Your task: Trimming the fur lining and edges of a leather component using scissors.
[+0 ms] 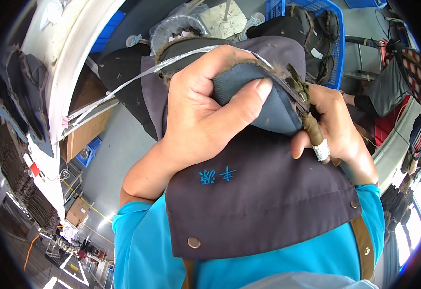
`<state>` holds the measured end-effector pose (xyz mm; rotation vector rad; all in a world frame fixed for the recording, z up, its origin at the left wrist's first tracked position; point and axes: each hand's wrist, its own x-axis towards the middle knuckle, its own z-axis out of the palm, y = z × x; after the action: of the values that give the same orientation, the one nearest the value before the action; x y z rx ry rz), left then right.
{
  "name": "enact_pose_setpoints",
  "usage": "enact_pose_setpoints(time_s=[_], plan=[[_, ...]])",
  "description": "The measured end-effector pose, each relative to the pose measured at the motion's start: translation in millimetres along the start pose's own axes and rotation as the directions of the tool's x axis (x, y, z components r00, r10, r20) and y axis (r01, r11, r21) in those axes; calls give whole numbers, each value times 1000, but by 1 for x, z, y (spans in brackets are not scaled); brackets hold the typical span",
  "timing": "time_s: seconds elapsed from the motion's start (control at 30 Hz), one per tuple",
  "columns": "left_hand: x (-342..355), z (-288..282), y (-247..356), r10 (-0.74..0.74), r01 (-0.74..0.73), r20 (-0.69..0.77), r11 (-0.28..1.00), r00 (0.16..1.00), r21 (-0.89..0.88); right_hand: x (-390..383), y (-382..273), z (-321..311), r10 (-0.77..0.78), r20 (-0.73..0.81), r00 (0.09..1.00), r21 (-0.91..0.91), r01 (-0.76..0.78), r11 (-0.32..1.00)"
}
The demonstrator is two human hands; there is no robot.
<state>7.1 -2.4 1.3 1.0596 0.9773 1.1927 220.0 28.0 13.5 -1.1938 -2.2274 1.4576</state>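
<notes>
My left hand (pixel 200 111) is closed on a dark blue-grey fabric piece (pixel 280 108) with brown fur along its edge, thumb pressed on top of the cloth. In my right hand (pixel 335 120) is a pair of scissors (pixel 312 132) with handles wrapped in olive cloth and a band of white tape. The metal blades lie against the right edge of the fabric piece; their tips are hard to make out. A thin white strap (pixel 143 73) runs from the left and passes behind my left hand toward the fabric's fur edge. Some right-hand fingers are hidden behind the handles.
A blue plastic basket (pixel 338 53) of dark fur-edged pieces stands at the far right. Beyond my lap is a clear plastic bag (pixel 176 26). On the left, a white table edge (pixel 56 96) carries more dark pieces (pixel 32 96). A cardboard box (pixel 78 213) stands on the floor.
</notes>
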Motion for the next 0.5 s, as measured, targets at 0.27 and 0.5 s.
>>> enact_pose_setpoints(time_s=[0.27,0.5], plan=[[2,-2,-1,-31,30,40,999,999,31,-3,6,5,45,-50,998,64,-42,997],[1,5,-1,-35,33,-18,995,999,-95,-7,7,7,150,45,988,185,-155,970]])
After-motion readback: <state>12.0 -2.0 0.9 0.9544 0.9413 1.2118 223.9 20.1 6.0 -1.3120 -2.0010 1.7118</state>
